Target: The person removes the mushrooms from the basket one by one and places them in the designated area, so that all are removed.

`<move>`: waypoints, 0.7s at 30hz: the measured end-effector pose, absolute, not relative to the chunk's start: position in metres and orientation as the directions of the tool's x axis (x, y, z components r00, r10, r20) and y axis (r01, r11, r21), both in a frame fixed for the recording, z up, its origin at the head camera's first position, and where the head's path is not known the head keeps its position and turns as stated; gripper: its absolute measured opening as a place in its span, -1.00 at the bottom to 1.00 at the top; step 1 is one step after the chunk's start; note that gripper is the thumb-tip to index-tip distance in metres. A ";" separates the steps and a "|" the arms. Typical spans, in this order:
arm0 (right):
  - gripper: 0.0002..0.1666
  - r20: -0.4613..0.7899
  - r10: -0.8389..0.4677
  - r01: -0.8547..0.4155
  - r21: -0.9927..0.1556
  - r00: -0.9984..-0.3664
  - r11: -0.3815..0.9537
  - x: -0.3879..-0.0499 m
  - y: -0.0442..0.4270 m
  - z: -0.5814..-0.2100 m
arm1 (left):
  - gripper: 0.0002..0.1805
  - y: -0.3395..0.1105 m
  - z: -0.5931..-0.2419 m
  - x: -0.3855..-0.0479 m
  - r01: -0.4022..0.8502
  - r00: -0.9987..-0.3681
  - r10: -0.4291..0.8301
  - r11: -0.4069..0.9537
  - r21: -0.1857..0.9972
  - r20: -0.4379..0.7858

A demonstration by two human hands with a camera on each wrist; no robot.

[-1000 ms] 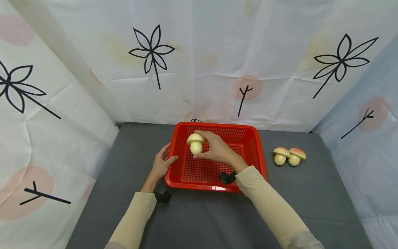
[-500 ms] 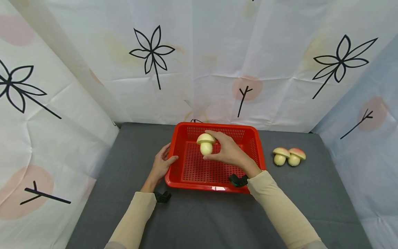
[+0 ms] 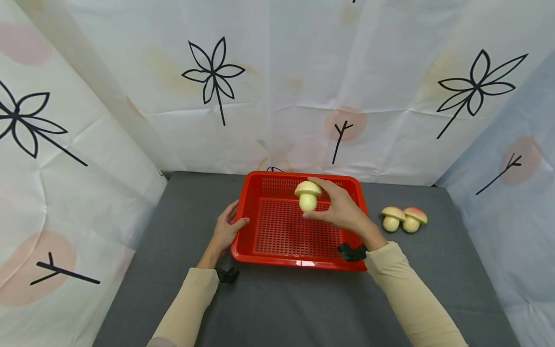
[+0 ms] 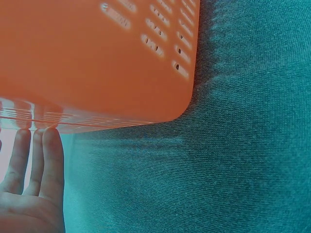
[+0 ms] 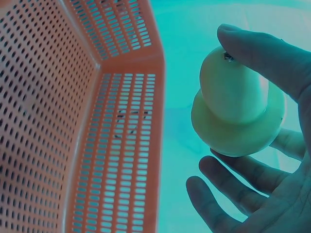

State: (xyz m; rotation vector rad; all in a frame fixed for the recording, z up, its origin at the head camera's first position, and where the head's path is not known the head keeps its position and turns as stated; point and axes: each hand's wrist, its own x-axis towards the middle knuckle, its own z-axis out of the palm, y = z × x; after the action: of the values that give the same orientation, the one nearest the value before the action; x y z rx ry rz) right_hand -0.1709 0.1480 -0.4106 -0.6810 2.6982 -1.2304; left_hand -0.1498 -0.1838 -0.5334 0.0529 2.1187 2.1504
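A yellow toy mushroom (image 3: 308, 196) is held upright above the right half of the red plastic basket (image 3: 299, 263). My right hand (image 3: 344, 209) pinches it, the thumb at the stem's base and the fingers at the cap; in the right wrist view the toy mushroom (image 5: 235, 97) shows stem and underside clearly. My left hand (image 3: 226, 226) holds the basket's left side, thumb over the rim. In the left wrist view straight fingers (image 4: 51, 160) touch the basket's outer wall (image 4: 97, 63). That thumb is hidden there.
Two more toy mushrooms (image 3: 402, 219) with reddish caps lie side by side on the grey tabletop (image 3: 438, 270), right of the basket. White printed cloth (image 3: 295, 86) hangs behind the table and along both sides. The basket's perforated floor shows beneath the held mushroom.
My right hand has carried the toy mushroom rightward, from over the basket's left part to over its right half. The left hand and basket have stayed put.
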 end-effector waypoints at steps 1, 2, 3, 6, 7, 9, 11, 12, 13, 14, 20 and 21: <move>0.07 0.092 -0.434 -0.355 -0.735 -0.896 0.578 -0.170 0.151 -0.410 | -0.24 -0.184 -0.534 -0.150 -0.061 -0.992 0.113 -0.012 0.998 -0.059; 0.08 0.091 -0.433 -0.356 -0.730 -0.897 0.583 -0.170 0.153 -0.411 | -0.24 -0.184 -0.534 -0.150 -0.059 -0.992 0.115 -0.011 0.998 -0.057; 0.08 0.092 -0.434 -0.358 -0.726 -0.896 0.587 -0.169 0.156 -0.411 | -0.24 -0.184 -0.534 -0.150 -0.059 -0.992 0.116 -0.010 0.998 -0.057; 0.10 0.085 -0.429 -0.352 -0.723 -0.899 0.595 -0.166 0.162 -0.411 | -0.24 -0.184 -0.534 -0.150 -0.065 -0.992 0.113 -0.011 0.998 -0.063; 0.10 0.085 -0.429 -0.352 -0.723 -0.899 0.595 -0.166 0.165 -0.411 | -0.24 -0.184 -0.534 -0.150 -0.065 -0.992 0.113 -0.010 0.998 -0.064; 0.10 0.085 -0.428 -0.351 -0.723 -0.900 0.595 -0.165 0.169 -0.412 | -0.24 -0.183 -0.533 -0.149 -0.071 -0.992 0.109 -0.010 0.997 -0.070; 0.10 0.084 -0.424 -0.347 -0.725 -0.902 0.595 -0.164 0.172 -0.412 | -0.24 -0.184 -0.533 -0.149 -0.073 -0.992 0.107 -0.010 0.997 -0.071; 0.10 0.084 -0.420 -0.345 -0.725 -0.903 0.596 -0.164 0.174 -0.412 | -0.24 -0.183 -0.533 -0.149 -0.072 -0.992 0.108 -0.010 0.997 -0.071; 0.09 0.085 -0.417 -0.344 -0.725 -0.905 0.597 -0.164 0.176 -0.413 | -0.24 -0.184 -0.533 -0.149 -0.072 -0.992 0.109 -0.011 0.997 -0.070; 0.08 0.086 -0.413 -0.343 -0.722 -0.906 0.600 -0.164 0.178 -0.413 | -0.25 -0.184 -0.533 -0.149 -0.075 -0.992 0.107 -0.015 0.997 -0.073; 0.09 0.099 -0.377 -0.334 -0.699 -0.921 0.632 -0.160 0.193 -0.416 | -0.25 -0.183 -0.532 -0.150 -0.079 -0.991 0.108 -0.017 0.997 -0.077; 0.08 0.101 -0.368 -0.329 -0.702 -0.924 0.632 -0.159 0.197 -0.416 | -0.25 -0.183 -0.532 -0.150 -0.080 -0.991 0.107 -0.017 0.997 -0.078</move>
State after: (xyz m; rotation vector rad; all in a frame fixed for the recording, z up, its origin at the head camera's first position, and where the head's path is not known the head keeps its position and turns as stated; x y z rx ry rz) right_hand -0.1591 0.1965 -0.4161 -0.5965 2.7904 -1.1849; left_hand -0.1499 -0.1825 -0.5325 0.0291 2.1055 2.1516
